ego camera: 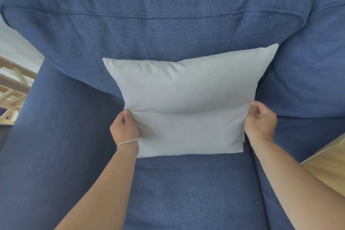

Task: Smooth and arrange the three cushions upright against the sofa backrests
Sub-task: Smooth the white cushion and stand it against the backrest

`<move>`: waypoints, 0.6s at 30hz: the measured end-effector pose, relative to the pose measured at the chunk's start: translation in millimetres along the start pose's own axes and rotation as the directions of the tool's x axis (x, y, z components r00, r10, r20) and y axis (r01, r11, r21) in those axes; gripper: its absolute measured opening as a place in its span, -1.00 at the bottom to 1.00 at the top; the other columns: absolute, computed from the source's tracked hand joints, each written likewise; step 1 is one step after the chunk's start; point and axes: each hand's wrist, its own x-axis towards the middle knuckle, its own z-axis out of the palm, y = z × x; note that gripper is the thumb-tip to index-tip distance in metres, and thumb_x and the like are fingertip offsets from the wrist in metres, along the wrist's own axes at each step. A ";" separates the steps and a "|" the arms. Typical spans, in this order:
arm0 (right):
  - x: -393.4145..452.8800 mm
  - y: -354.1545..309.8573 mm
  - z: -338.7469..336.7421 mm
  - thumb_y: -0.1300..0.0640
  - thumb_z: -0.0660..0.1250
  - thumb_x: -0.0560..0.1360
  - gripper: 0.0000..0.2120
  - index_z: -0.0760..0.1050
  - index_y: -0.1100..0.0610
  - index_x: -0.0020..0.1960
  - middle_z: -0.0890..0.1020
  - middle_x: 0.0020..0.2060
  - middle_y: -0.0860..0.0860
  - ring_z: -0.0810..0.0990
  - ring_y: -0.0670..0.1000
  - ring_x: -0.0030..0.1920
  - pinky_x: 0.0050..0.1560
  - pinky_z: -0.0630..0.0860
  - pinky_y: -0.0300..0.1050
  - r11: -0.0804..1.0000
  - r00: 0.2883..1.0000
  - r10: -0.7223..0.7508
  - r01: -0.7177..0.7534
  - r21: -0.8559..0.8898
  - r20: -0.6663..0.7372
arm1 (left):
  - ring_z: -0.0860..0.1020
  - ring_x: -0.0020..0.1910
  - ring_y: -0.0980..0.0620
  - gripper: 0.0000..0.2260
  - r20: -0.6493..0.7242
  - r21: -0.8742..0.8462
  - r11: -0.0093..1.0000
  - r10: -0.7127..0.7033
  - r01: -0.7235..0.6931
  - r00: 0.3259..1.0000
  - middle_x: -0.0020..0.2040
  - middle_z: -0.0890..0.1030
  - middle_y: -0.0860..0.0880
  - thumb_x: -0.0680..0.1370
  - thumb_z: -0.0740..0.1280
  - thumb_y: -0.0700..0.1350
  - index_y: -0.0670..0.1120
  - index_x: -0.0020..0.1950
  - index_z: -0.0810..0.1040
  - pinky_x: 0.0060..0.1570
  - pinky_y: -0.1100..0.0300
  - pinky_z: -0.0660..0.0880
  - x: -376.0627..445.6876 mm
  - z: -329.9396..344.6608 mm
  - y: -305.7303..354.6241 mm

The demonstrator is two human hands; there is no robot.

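Observation:
A light grey cushion stands upright on the blue sofa seat, leaning against the blue backrest. My left hand grips the cushion's left edge and my right hand grips its right edge, both near the lower half. A shallow crease runs across the cushion between my hands. At the right edge of the view, a tan cushion lies on the neighbouring seat, only its corner showing. No third cushion is in view.
The sofa's left armrest rises beside the seat. A second backrest section sits to the right. Beyond the armrest at the far left stands pale wooden furniture on a light floor.

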 end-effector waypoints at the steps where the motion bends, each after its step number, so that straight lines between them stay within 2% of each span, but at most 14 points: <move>1: -0.2 -1.5 0.5 0.09 0.20 0.68 -0.71 0.65 0.22 0.07 0.59 -0.29 -0.02 0.53 -0.04 -0.24 -0.03 0.49 -0.13 1.000 1.000 0.013 -0.013 -0.003 -0.007 | 0.10 -0.39 0.09 -0.61 0.001 -0.006 1.000 0.000 0.000 1.000 -0.37 0.14 0.03 0.63 0.22 -0.12 -0.07 -0.35 0.16 -0.33 0.15 0.08 -0.3 0.8 1.4; 3: -2.8 -7.5 3.5 0.06 0.22 0.67 -0.71 0.64 0.18 -0.05 0.57 -0.31 -0.02 0.51 -0.06 -0.25 -0.06 0.50 -0.13 0.998 0.999 0.046 -0.045 0.048 -0.018 | 0.12 -0.41 0.10 -0.60 0.012 -0.005 1.000 -0.009 0.010 1.000 -0.38 0.16 0.04 0.64 0.20 -0.11 -0.05 -0.36 0.15 -0.33 0.16 0.11 -2.6 2.4 6.5; 5: -5.3 -19.6 6.8 0.04 0.21 0.65 -0.69 0.54 0.13 -0.20 0.50 -0.37 -0.07 0.45 -0.09 -0.29 -0.12 0.44 -0.15 0.991 0.999 0.046 -0.044 0.124 -0.013 | 0.15 -0.37 0.08 -0.62 0.015 0.023 0.999 -0.022 0.022 1.000 -0.36 0.19 0.05 0.65 0.16 -0.04 -0.03 -0.35 0.17 -0.27 0.13 0.17 -4.3 4.0 17.1; 7: -5.2 -34.3 9.9 -0.01 0.16 0.64 -0.71 0.54 0.11 -0.11 0.57 -0.25 -0.08 0.51 -0.11 -0.18 -0.05 0.46 -0.15 0.978 1.000 0.010 -0.011 0.211 0.007 | 0.19 -0.34 0.06 -0.61 0.030 -0.040 0.997 -0.064 0.065 0.998 -0.36 0.23 0.08 0.64 0.11 0.07 0.01 -0.37 0.21 -0.20 0.09 0.22 -3.3 7.1 29.8; 9: -2.3 -49.1 16.4 -0.09 0.10 0.64 -0.68 0.53 0.09 -0.01 0.61 -0.10 -0.06 0.55 -0.09 -0.05 0.04 0.48 -0.19 0.960 0.999 -0.023 0.015 0.278 0.023 | 0.27 -0.32 0.08 -0.60 0.059 -0.134 0.987 -0.076 0.083 0.995 -0.35 0.32 0.14 0.64 0.09 0.17 0.09 -0.38 0.30 -0.16 0.14 0.29 -0.3 13.8 46.1; 11: 0.9 -59.3 27.0 -0.09 0.06 0.68 -0.66 0.48 0.08 -0.04 0.58 -0.12 -0.09 0.54 -0.12 -0.08 0.00 0.45 -0.34 0.965 0.999 -0.034 0.033 0.261 -0.001 | 0.38 -0.26 0.10 -0.59 0.037 -0.110 0.994 -0.021 0.025 0.999 -0.29 0.41 0.11 0.65 0.09 0.19 0.03 -0.32 0.39 -0.13 0.19 0.36 6.4 23.6 55.3; 13: 3.4 -61.1 34.3 0.01 0.02 0.72 -0.68 0.39 0.15 -0.08 0.47 -0.22 -0.12 0.44 -0.19 -0.20 -0.14 0.37 -0.45 0.981 0.996 -0.065 0.074 0.179 -0.054 | 0.37 -0.26 0.04 -0.57 -0.027 -0.037 0.997 0.060 -0.061 0.998 -0.29 0.40 0.03 0.68 0.08 0.14 -0.07 -0.29 0.36 -0.13 0.13 0.37 13.1 31.6 55.4; 15: 6.4 -58.6 35.7 0.07 -0.01 0.72 -0.70 0.36 0.17 -0.07 0.41 -0.26 -0.13 0.38 -0.19 -0.25 -0.20 0.33 -0.42 0.984 0.991 -0.073 0.090 0.154 -0.114 | 0.42 -0.23 0.00 -0.56 -0.095 -0.014 0.994 0.107 -0.109 0.990 -0.26 0.46 0.00 0.70 0.04 0.10 -0.14 -0.21 0.43 -0.07 0.05 0.42 19.2 37.1 52.0; 18: 9.2 -57.3 36.0 0.05 -0.03 0.72 -0.65 0.40 0.20 -0.07 0.42 -0.28 -0.14 0.40 -0.07 -0.23 -0.12 0.34 -0.22 0.984 0.974 -0.060 0.094 0.151 -0.216 | 0.52 -0.13 -0.07 -0.55 -0.166 -0.001 0.990 0.138 -0.140 0.976 -0.19 0.55 0.01 0.71 -0.01 0.09 -0.17 -0.11 0.49 0.04 -0.02 0.47 23.6 40.7 53.6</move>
